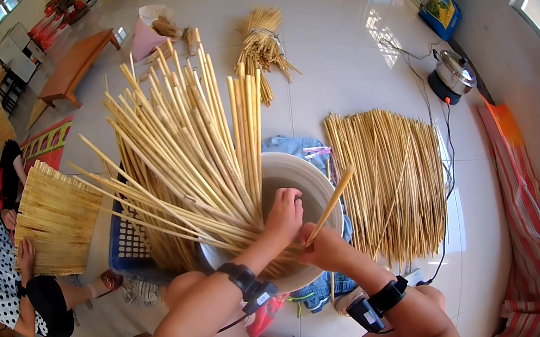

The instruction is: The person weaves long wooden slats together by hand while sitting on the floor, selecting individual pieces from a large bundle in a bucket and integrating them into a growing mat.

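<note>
My right hand is closed around a pale dry reed stalk, which slants up and to the right out of the fist. Just left of it, my left hand hangs over the bucket with its fingers curled in; what they hold, if anything, is hidden. The pale round bucket stands between my knees. A thick sheaf of long reed stalks fans up and leftward out of its left side, with lower ends behind my left forearm.
A layer of stalks lies on the floor to the right, near a steel cooker and its cord. A blue crate with more stalks stands left. Farther left, a seated person holds a woven panel. A tied bundle lies ahead.
</note>
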`<act>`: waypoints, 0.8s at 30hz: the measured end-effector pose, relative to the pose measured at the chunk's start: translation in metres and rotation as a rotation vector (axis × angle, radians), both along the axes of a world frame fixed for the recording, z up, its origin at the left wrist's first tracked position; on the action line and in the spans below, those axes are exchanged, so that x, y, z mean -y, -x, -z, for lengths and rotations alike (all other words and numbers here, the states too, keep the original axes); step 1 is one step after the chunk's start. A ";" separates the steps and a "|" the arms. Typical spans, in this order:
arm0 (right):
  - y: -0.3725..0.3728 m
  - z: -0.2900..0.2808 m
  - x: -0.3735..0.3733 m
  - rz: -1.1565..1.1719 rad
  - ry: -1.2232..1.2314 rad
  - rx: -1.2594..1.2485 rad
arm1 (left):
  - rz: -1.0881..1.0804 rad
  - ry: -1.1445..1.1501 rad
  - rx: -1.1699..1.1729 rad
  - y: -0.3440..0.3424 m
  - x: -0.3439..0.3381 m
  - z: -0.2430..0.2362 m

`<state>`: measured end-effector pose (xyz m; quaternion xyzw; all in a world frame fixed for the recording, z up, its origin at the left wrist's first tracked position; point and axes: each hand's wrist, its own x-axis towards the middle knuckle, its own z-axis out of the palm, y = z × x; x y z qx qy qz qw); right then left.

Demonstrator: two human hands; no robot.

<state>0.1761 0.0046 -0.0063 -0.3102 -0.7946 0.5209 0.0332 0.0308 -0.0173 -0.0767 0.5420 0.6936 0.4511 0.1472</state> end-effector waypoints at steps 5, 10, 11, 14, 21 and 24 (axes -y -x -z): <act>0.008 0.013 0.007 -0.063 -0.100 0.061 | -0.043 0.029 0.090 0.003 0.001 0.006; 0.010 0.011 0.004 -0.028 -0.177 0.127 | -0.012 0.031 0.072 0.012 0.005 -0.011; 0.010 0.010 0.002 -0.010 -0.154 0.140 | 0.021 0.037 0.063 0.014 0.008 -0.022; 0.011 0.016 -0.004 0.029 -0.084 0.147 | 0.097 0.097 -0.053 0.026 0.024 -0.049; 0.012 0.000 -0.006 0.029 -0.113 0.210 | 0.551 0.492 -0.403 0.055 0.080 -0.088; 0.013 0.000 -0.008 0.016 -0.134 0.201 | 0.579 0.680 -0.429 0.054 0.080 -0.072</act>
